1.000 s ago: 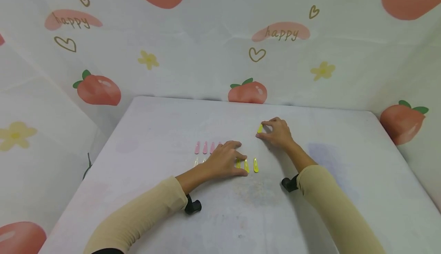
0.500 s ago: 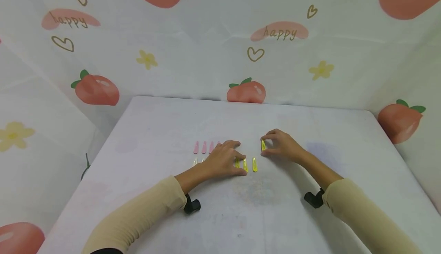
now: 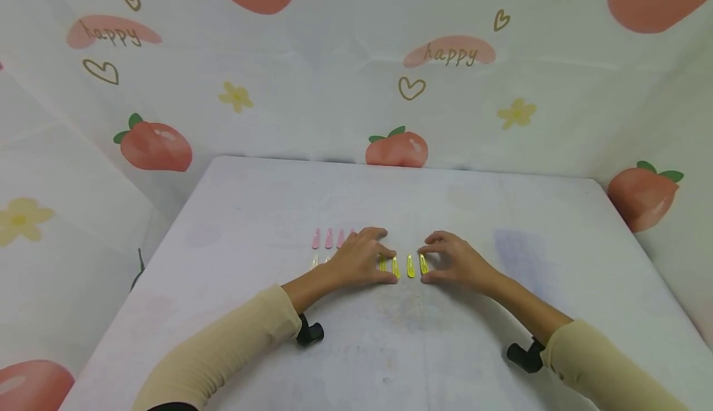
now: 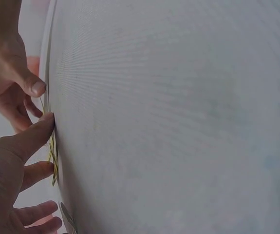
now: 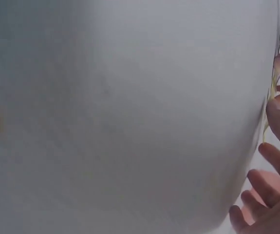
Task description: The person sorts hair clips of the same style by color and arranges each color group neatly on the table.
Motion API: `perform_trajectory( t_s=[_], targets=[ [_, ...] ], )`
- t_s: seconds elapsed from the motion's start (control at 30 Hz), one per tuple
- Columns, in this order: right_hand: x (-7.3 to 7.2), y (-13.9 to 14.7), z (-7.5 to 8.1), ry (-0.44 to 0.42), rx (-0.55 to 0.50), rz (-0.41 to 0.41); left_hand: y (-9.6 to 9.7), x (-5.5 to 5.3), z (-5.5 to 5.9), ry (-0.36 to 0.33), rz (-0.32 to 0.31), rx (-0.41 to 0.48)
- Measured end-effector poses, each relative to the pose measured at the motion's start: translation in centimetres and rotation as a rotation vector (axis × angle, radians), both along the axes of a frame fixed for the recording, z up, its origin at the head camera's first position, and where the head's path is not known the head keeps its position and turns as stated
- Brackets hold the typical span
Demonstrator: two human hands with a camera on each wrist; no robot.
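At the right end of a row of yellow snap hair clips, my right hand [image 3: 459, 263] pinches one yellow hair clip [image 3: 424, 264] lengthwise between thumb and index finger, down at the table. My left hand [image 3: 359, 259] has thumb and index finger at the two ends of another yellow hair clip [image 3: 396, 268]. Between the hands lies a loose yellow hair clip [image 3: 410, 266]. One more yellow clip [image 3: 382, 263] shows partly behind the left fingers. In the left wrist view, yellow clips [image 4: 55, 163] appear edge-on by the fingertips.
Pink hair clips [image 3: 329, 238] form a row behind the left hand, which partly covers it. Pale clips [image 3: 315, 261] lie in front of them, also partly covered. The white table [image 3: 267, 200] meets a fruit-printed cloth backdrop [image 3: 328, 89] at its far edge.
My right hand has come toward me with its yellow hair clip, from farther back on the table to the row's right end. The left hand has stayed in place.
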State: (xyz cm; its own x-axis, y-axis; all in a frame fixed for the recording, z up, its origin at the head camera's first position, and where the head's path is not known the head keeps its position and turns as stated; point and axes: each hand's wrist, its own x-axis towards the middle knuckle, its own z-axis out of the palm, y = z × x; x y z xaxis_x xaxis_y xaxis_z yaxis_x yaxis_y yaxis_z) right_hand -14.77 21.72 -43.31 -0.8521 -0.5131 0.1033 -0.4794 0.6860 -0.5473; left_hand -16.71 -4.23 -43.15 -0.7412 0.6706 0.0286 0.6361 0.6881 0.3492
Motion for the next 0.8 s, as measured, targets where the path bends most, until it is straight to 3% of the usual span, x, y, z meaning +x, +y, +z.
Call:
perform_trajectory(
  t_s=[0.53,0.8],
  targets=[
    [0.2,-0.1,-0.4,-0.021,-0.021,-0.038,0.0,-0.2,-0.2,0.029,-0.015,-0.012],
    [-0.2,0.7,0.9,-0.077,0.002,-0.032,-0.4,-0.7,0.1,-0.011,-0.042,-0.016]
  ],
)
